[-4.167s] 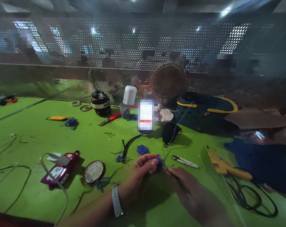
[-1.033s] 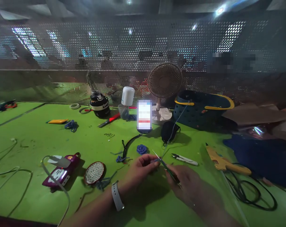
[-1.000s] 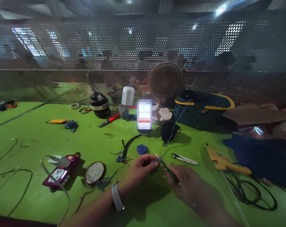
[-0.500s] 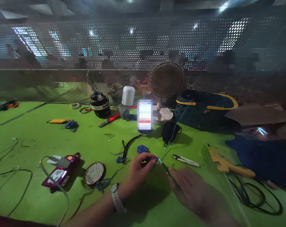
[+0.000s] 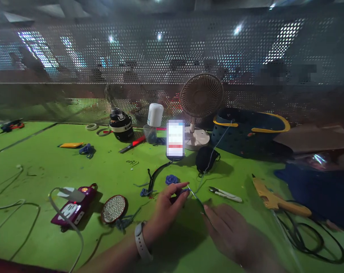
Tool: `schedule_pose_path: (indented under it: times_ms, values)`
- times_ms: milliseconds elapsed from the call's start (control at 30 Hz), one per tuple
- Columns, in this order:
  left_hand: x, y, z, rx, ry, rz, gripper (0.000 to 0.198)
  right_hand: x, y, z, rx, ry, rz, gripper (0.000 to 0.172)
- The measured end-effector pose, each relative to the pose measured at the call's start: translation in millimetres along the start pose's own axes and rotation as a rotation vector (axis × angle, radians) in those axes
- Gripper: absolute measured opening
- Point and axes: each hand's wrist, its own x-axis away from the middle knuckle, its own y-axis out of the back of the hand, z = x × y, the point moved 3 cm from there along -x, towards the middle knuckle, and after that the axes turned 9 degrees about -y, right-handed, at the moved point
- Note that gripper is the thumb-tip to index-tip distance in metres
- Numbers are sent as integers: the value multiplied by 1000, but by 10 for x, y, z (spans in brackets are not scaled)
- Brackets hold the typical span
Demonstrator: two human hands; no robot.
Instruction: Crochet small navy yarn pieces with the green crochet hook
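My left hand (image 5: 172, 201) pinches a small piece of blue crochet work (image 5: 184, 191) between thumb and fingers, most of it hidden by them. In my right hand (image 5: 228, 231) is a crochet hook (image 5: 198, 204) with a green handle, its metal tip at the crochet piece. A strand of blue yarn (image 5: 214, 149) runs from the piece up over a black ball of yarn (image 5: 205, 160) to the basket. Just beyond my left fingers lies a blue crocheted flower (image 5: 172, 179).
Beyond stand a lit phone (image 5: 175, 138), a fan (image 5: 201, 96) and a dark basket (image 5: 245, 132) with yellow handles. Thread snips (image 5: 225, 194) and a yellow glue gun (image 5: 277, 199) lie right. A purple power bank (image 5: 75, 206) and a studded round disc (image 5: 114, 209) lie left.
My left index finger has lifted and straightened a little. The hook tip has shifted slightly at the crochet piece. The whole view has moved slightly.
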Motion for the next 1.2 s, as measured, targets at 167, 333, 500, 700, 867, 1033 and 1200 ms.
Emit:
schedule_pose_path:
  times_ms: [167, 333, 500, 700, 867, 1033, 1200]
  values:
    - [-28, 13, -39, 4, 11, -30, 27, 7, -5, -6, 0, -48, -77, 13]
    - [-59, 23, -62, 78, 68, -35, 30, -57, 20, 12, -17, -33, -53, 15]
    - [-61, 19, -68, 174, 103, -48, 37, -56, 31, 7, -44, -28, -54, 16]
    - [-61, 9, -35, 224, 123, -6, 42, 102, -57, -37, -115, -103, -71, 17]
    - [-64, 11, 10, 224, 149, 33, 41, 145, -59, -109, -197, -259, -24, 14]
    - [-53, -4, 49, 248, 195, 94, 44, 241, -58, -253, -312, -631, 31, 22]
    - [-40, 9, 50, 232, 201, 165, 42, 395, -144, -364, -682, -991, 139, 24]
